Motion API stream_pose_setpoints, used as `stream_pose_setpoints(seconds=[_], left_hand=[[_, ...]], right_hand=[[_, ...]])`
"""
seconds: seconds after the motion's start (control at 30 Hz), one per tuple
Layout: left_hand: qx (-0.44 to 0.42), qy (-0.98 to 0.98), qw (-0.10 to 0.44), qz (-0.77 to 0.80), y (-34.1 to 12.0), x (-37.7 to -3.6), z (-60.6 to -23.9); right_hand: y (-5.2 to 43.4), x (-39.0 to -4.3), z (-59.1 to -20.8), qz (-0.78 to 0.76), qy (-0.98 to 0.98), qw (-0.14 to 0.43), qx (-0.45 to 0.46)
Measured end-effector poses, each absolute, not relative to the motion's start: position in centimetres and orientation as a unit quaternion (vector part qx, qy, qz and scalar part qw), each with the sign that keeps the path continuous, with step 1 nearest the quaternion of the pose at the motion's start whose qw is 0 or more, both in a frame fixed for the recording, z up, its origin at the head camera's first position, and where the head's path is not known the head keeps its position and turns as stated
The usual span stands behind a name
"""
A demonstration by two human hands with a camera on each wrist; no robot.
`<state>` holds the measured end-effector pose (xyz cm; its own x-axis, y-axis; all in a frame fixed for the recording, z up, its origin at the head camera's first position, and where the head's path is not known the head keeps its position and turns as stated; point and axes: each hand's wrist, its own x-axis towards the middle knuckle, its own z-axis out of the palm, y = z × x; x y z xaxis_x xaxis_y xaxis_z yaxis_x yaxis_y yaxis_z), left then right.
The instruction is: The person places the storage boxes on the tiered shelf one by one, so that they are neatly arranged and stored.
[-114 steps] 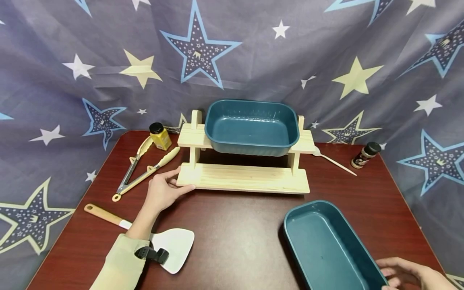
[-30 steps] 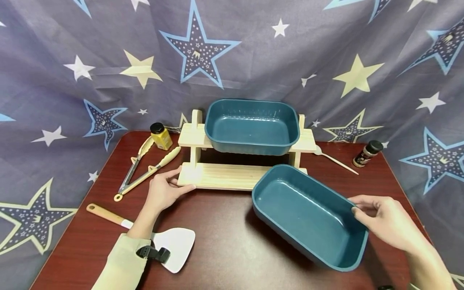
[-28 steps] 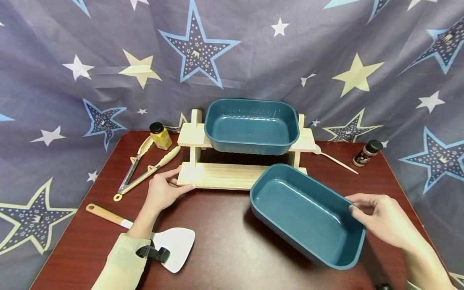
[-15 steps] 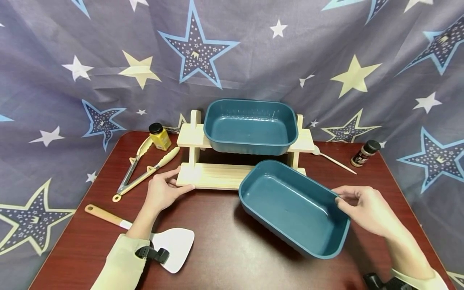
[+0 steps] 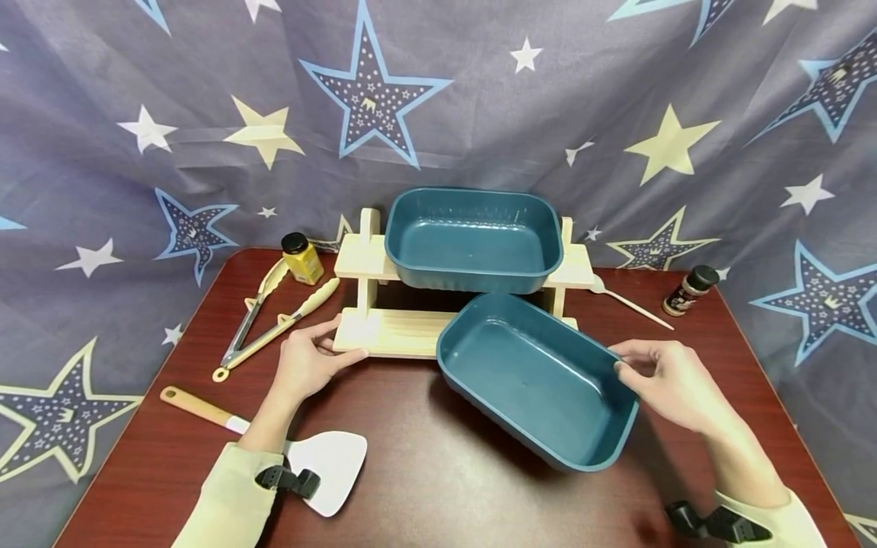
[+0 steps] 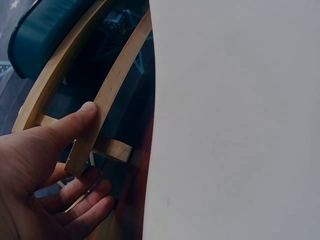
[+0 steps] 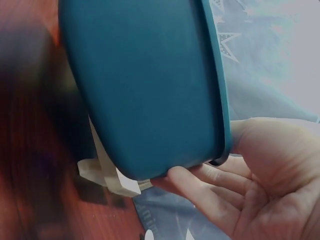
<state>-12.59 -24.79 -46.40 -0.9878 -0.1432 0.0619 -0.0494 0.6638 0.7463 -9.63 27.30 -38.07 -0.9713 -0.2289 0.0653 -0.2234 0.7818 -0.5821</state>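
Over the dark red table (image 5: 425, 487), we carry a teal rectangular plastic tub (image 5: 534, 377) toward a pale two-tier wooden rack (image 5: 384, 333).
Our right hand (image 5: 668, 380) pinches the tub's near rim, holding it tilted and clear of the table, its far end over the rack's lower shelf; our left hand (image 5: 308, 361) grips that shelf's left corner, likely to steady it. A second teal tub (image 5: 473, 240) fills the upper tier.
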Motion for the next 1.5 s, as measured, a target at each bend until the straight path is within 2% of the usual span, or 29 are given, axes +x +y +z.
stream_pose_setpoints(seconds=[0.53, 1.5], left_hand=[[0.062, -0.912, 0.058, -0.401, -24.7, -12.6, -46.3], [0.063, -0.913, 0.058, -0.398, -24.8, -12.6, -46.5]], right_hand=[[24.7, -11.6, -37.9, -0.305, 0.942, 0.003, -0.137], [21.6, -14.9, -38.7, -0.349, 0.920, 0.033, -0.174]])
